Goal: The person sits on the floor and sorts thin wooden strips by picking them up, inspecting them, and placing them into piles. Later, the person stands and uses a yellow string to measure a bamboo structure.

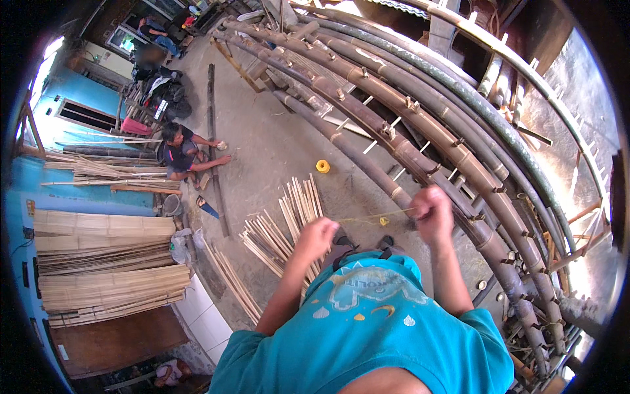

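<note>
A thin yellow string (371, 217) runs between my two hands, in front of my teal shirt. My left hand (316, 238) is closed in a pinch on one end of it. My right hand (433, 211), raised near the long bamboo poles (407, 154), is closed on the other end. Below the string, a small yellow roll (384, 221) lies on the floor near my feet. Farther off sits a larger yellow roll of string or tape (322, 166). Split bamboo sticks (269, 240) are fanned out on the floor beside my left forearm.
Bamboo poles with short pegs curve along my right side. At the left, a person (180, 152) squats beside a dark pole (213, 151). Bamboo slats (108, 285) are stacked against the blue wall. Another person (157, 33) sits at the far end near a parked motorbike (164, 95).
</note>
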`<state>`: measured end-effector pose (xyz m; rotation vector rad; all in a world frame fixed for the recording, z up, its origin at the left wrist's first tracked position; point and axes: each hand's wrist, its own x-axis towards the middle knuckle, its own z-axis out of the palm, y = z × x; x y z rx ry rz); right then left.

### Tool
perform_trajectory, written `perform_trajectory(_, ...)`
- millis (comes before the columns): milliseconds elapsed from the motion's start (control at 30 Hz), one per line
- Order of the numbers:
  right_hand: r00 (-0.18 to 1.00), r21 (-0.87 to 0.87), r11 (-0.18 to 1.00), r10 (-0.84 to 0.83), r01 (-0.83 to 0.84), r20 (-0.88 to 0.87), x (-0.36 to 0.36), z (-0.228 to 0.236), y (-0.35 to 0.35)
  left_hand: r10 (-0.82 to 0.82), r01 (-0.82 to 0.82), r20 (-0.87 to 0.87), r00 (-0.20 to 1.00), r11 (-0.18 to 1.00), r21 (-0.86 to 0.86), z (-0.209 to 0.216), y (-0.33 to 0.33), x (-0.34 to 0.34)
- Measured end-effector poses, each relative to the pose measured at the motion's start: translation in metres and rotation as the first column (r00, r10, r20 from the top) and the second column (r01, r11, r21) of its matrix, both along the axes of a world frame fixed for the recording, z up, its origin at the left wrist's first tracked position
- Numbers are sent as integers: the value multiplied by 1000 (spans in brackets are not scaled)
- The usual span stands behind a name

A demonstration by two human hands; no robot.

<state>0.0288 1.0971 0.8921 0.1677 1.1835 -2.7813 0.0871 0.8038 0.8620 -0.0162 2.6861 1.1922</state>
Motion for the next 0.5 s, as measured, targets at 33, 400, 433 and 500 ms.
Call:
perform_trajectory(33, 989, -49, 987, -150, 150, 10, -6, 14, 13, 120, -119, -37, 992, 993, 8, 5, -15, -6)
perform_trajectory(400, 973, 517, 845, -16, 137, -231, -33, 41, 14, 29, -430, -527, 850, 616, -660, 110, -66, -93)
perform_trajectory(433, 953, 595, 799, 102, 92, -284, -38, 49, -9, -6, -299, -526, 850, 817, -493, 110, -58, -100)
perform_trajectory(500, 816, 750, 612, 283, 251, -504, -50, 48, -46, -83, 103, -402, 912, 994, 29, 103, -33, -117)
